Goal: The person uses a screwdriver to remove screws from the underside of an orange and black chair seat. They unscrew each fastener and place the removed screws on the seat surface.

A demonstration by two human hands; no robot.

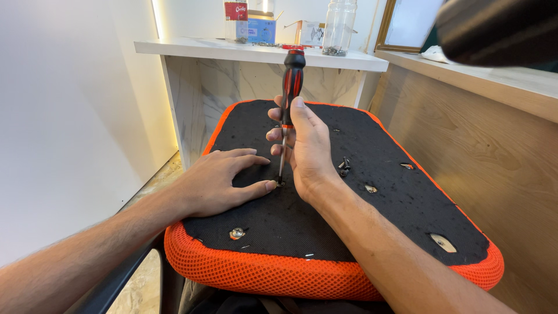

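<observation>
An upturned seat cushion (407, 197) with a black fabric underside and an orange mesh edge lies in front of me. My right hand (305, 148) grips a red and black screwdriver (292, 81), held upright with its tip down on the black fabric. My left hand (224, 180) rests flat on the cushion, fingers spread, thumb touching the spot where the tip meets the fabric. A loose screw or fitting (344, 167) lies just right of my right hand. Another metal fitting (236, 233) sits near the front edge.
Several holes (443, 242) dot the right side of the underside. A white shelf (192, 46) at the back carries a clear jar (338, 26), a bottle and small boxes. A wooden counter (494, 116) stands to the right, a white wall to the left.
</observation>
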